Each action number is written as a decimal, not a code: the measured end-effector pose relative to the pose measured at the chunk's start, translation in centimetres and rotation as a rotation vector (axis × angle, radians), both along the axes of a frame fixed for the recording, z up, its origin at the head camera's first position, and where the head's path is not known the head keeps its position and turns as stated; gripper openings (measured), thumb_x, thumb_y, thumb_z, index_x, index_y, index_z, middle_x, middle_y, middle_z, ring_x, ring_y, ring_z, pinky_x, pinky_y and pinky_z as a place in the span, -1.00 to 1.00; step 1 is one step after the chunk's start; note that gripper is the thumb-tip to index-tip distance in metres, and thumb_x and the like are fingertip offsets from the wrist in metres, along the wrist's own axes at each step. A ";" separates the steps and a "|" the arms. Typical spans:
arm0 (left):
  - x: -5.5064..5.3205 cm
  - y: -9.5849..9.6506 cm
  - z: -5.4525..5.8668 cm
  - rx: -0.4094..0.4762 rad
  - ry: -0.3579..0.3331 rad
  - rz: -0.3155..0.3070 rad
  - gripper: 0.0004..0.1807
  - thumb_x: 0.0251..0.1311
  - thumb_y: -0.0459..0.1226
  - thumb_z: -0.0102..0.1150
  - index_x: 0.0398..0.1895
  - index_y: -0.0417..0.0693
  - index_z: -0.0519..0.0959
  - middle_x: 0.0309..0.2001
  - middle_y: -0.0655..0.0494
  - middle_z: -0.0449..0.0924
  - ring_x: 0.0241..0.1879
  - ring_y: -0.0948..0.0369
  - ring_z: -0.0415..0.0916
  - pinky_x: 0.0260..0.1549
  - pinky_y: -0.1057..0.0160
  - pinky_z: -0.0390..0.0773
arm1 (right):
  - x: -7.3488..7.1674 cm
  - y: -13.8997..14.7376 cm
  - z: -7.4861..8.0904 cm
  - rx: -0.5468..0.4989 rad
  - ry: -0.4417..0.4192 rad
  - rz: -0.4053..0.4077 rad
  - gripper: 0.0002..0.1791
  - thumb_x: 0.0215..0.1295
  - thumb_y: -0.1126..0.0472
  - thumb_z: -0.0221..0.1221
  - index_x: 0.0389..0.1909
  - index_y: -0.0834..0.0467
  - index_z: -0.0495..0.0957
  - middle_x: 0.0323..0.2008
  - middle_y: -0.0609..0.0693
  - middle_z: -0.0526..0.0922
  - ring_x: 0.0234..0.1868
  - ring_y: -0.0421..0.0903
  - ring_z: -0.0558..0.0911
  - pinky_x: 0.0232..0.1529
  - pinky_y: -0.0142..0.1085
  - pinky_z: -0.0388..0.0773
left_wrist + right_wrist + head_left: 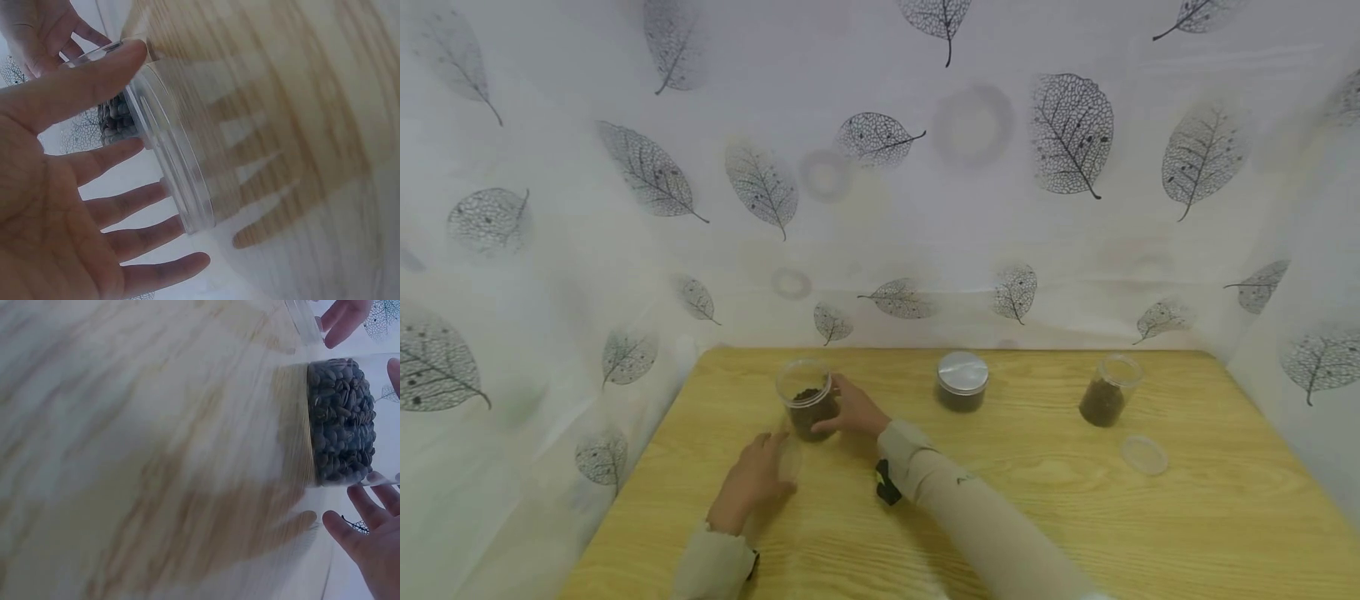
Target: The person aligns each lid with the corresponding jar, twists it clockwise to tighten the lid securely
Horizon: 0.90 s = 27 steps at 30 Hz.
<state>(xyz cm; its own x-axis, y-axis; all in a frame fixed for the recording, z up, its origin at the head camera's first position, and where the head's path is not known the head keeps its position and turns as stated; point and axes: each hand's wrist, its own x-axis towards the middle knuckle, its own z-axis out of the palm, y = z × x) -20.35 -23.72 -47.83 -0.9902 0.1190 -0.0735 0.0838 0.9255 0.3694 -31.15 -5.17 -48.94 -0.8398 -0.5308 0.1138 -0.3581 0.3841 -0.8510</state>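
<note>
On the table's left, a clear open-topped jar [811,415] is partly filled with dark seeds [341,422]. My right hand [855,408] holds it from the right side, fingers behind and thumb in front in the head view. In the right wrist view one finger stands off the jar wall. My left hand [752,478] is spread around a clear round lid [175,153] lying flat on the table, just in front of the jar. Its fingers [140,240] are nearly straight, with several tips at the lid's rim.
A silver-lidded jar [962,382] with dark contents stands at the back middle. Farther right is another open clear jar [1103,402] with brown contents, a clear lid [1144,455] lying before it. A leaf-printed sheet [880,217] rises behind the wooden table [1045,517].
</note>
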 end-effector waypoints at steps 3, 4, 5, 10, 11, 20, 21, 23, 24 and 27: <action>0.1 0.0 0.2 0.003 0.012 -0.007 -0.13 -0.25 -0.29 0.50 0.23 -0.29 0.31 0.19 -0.45 0.28 0.11 -0.35 0.31 -0.09 -0.28 0.48 | 0.1 -0.2 0.1 -0.005 0.005 0.004 0.04 -0.20 0.18 0.49 0.34 0.25 0.15 0.22 0.16 0.44 0.18 0.09 0.49 0.23 -0.07 0.41; 0.2 0.0 0.3 0.005 0.014 -0.008 -0.13 -0.25 -0.30 0.50 0.22 -0.29 0.31 0.19 -0.45 0.28 0.10 -0.36 0.32 -0.10 -0.28 0.48 | 0.1 -0.3 0.1 -0.009 0.008 0.004 0.03 -0.20 0.18 0.49 0.33 0.27 0.16 0.21 0.16 0.44 0.17 0.10 0.49 0.22 -0.07 0.41; 0.2 0.0 0.4 0.008 0.015 -0.006 -0.13 -0.25 -0.30 0.50 0.22 -0.29 0.31 0.19 -0.45 0.28 0.10 -0.36 0.32 -0.11 -0.28 0.49 | 0.1 -0.4 0.1 -0.014 0.006 0.002 0.03 -0.21 0.18 0.49 0.32 0.27 0.16 0.20 0.17 0.45 0.16 0.10 0.49 0.22 -0.08 0.41; 0.4 0.0 0.6 0.021 0.014 0.006 -0.14 -0.24 -0.31 0.49 0.23 -0.30 0.31 0.18 -0.46 0.28 0.09 -0.36 0.32 -0.12 -0.27 0.49 | 0.2 -0.8 0.1 -0.038 0.002 -0.001 0.06 -0.21 0.21 0.49 0.34 0.29 0.12 0.21 0.19 0.43 0.19 0.12 0.47 0.25 -0.08 0.38; 0.4 -0.1 0.6 0.023 0.014 0.009 -0.14 -0.24 -0.31 0.48 0.23 -0.30 0.30 0.18 -0.47 0.28 0.09 -0.36 0.32 -0.12 -0.27 0.49 | 0.2 -0.9 0.1 -0.044 0.009 0.001 0.07 -0.21 0.22 0.49 0.35 0.30 0.10 0.22 0.21 0.42 0.19 0.13 0.47 0.26 -0.07 0.37; 0.4 -0.2 0.2 0.022 0.004 0.028 -0.12 -0.18 -0.28 0.46 0.27 -0.32 0.26 0.19 -0.50 0.26 0.11 -0.38 0.30 -0.08 -0.28 0.47 | 0.4 -0.8 -0.1 -0.013 0.043 -0.011 0.12 -0.20 0.15 0.49 0.39 0.24 0.05 0.24 0.22 0.40 0.22 0.13 0.46 0.29 -0.07 0.34; 0.4 -0.1 0.2 0.022 0.005 0.027 -0.11 -0.18 -0.27 0.46 0.27 -0.32 0.26 0.18 -0.49 0.27 0.10 -0.37 0.30 -0.09 -0.27 0.48 | 0.4 -0.7 -0.2 -0.001 0.047 -0.014 0.13 -0.20 0.14 0.49 0.40 0.23 0.05 0.25 0.22 0.39 0.21 0.13 0.46 0.29 -0.08 0.35; 0.4 -0.1 0.1 0.021 0.008 0.028 -0.11 -0.20 -0.27 0.47 0.27 -0.31 0.26 0.16 -0.47 0.29 0.08 -0.35 0.33 -0.10 -0.26 0.49 | 0.5 -0.3 -0.1 0.009 0.037 -0.013 0.15 -0.19 0.13 0.49 0.42 0.20 0.02 0.27 0.22 0.37 0.22 0.13 0.45 0.29 -0.08 0.34; 0.3 -0.2 0.0 0.021 0.011 0.029 -0.11 -0.20 -0.27 0.47 0.27 -0.31 0.26 0.16 -0.46 0.30 0.07 -0.35 0.34 -0.11 -0.25 0.50 | 0.6 -0.1 -0.1 0.014 0.038 -0.013 0.15 -0.19 0.12 0.48 0.42 0.19 0.02 0.28 0.22 0.36 0.22 0.13 0.45 0.29 -0.07 0.35; 0.4 -0.2 -0.1 0.026 0.017 0.038 -0.11 -0.21 -0.27 0.48 0.26 -0.31 0.27 0.14 -0.44 0.32 0.06 -0.32 0.36 -0.11 -0.23 0.50 | 0.9 0.6 -0.1 0.028 0.034 -0.004 0.15 -0.18 0.13 0.48 0.43 0.17 0.00 0.30 0.23 0.33 0.23 0.15 0.44 0.28 -0.06 0.36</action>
